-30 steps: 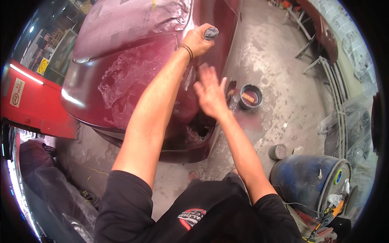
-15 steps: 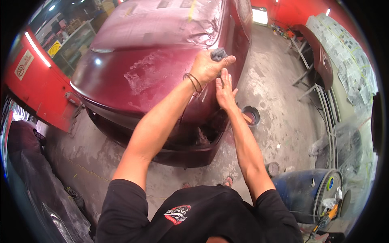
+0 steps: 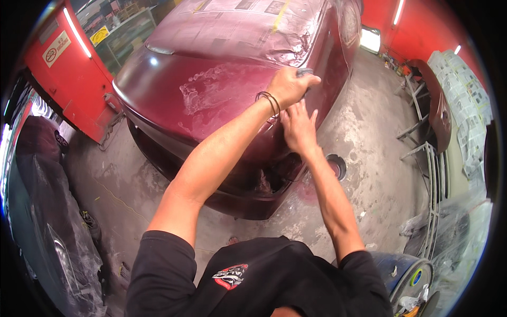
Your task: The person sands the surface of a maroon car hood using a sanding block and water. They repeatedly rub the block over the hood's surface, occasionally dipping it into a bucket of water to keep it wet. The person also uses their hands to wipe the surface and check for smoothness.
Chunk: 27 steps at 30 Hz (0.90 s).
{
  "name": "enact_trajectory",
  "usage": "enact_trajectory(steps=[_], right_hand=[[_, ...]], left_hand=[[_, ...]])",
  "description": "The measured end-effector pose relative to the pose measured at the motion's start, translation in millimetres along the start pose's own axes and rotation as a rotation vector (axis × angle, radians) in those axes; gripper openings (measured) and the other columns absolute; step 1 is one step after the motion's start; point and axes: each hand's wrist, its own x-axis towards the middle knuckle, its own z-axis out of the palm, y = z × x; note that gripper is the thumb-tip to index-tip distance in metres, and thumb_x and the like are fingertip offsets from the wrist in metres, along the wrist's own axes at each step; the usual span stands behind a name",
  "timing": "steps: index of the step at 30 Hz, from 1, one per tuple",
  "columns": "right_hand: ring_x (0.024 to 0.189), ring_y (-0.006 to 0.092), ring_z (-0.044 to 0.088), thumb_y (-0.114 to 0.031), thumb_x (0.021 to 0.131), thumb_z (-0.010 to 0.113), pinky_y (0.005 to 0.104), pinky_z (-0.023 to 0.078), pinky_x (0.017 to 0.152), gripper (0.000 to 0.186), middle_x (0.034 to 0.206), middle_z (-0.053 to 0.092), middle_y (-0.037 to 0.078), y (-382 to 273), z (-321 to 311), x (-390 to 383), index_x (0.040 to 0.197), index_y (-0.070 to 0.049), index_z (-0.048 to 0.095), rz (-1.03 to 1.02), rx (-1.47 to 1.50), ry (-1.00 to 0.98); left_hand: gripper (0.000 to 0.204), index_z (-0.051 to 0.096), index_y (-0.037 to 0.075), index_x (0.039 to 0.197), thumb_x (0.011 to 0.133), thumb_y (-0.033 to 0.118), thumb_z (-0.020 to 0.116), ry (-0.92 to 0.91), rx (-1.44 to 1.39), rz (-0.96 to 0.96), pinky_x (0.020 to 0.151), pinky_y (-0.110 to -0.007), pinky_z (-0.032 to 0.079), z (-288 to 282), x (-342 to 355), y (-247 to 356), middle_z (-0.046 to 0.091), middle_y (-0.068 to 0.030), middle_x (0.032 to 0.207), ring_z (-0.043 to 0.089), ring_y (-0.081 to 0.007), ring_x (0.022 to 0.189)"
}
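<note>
A dark red car body with a dull surface stands in front of me, its rear end nearest. My left hand, a dark band at the wrist, is closed round a grey wadded cloth at the rear corner of the car. Just below it, my right hand lies with fingers outstretched against the side of the same corner. Whitish wet smears spread over the rear lid. Translucent sheeting with yellow tape covers the rear window and roof.
A round bucket stands on the floor by my right forearm. Behind my right elbow is a blue drum. Metal stands hold a dark red panel at right. Another plastic-covered car is at left, beside a red door.
Both hands have shifted slightly down along the car's corner relative to the body. My view has swung left, so the car appears farther right. The cloth stays in my left hand.
</note>
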Motion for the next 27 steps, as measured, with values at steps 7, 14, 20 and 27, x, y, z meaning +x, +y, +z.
enact_trajectory(steps=[7,14,20,27], right_hand=[[0.163,0.0321,0.031,-0.036,0.113,0.049,0.0756,0.018,0.127,0.056,0.172,0.041,0.011,-10.3,-19.4,-38.0,0.166,-0.017,0.042,-0.251,-0.051,-0.12],[0.161,0.0454,0.031,-0.033,0.114,0.048,0.0761,0.022,0.125,0.057,0.172,0.04,0.017,-21.5,-4.7,-19.5,0.165,-0.009,0.04,-0.123,-0.074,-0.031],[0.16,0.0401,0.036,-0.031,0.112,0.052,0.0707,0.022,0.128,0.056,0.172,0.043,0.008,-26.6,-31.2,-31.7,0.166,-0.021,0.042,-0.145,-0.121,-0.136],[0.162,0.0468,0.029,-0.036,0.116,0.043,0.0678,0.022,0.129,0.058,0.175,0.035,0.016,-78.0,0.4,-45.9,0.168,-0.011,0.036,0.034,-0.049,-0.093]], left_hand=[[0.039,0.072,0.009,0.108,0.094,0.044,0.078,0.254,0.805,0.101,0.087,-0.05,0.057,-86.2,-1.7,-79.1,0.076,-0.0142,0.102,0.074,-0.0373,0.099],[0.036,0.072,0.009,0.115,0.094,0.039,0.077,0.276,0.769,0.233,0.106,-0.052,0.051,-129.5,-13.9,-163.2,0.072,-0.0155,0.126,0.066,-0.036,0.124],[0.037,0.074,0.009,0.115,0.096,0.041,0.074,0.206,0.886,0.059,0.11,-0.052,0.048,-111.4,10.7,-146.6,0.073,-0.015,0.126,0.066,-0.0338,0.125],[0.039,0.074,0.009,0.118,0.097,0.042,0.073,0.244,0.891,0.037,0.115,-0.053,0.045,-115.3,2.8,-147.0,0.072,-0.0145,0.13,0.064,-0.0316,0.13]])
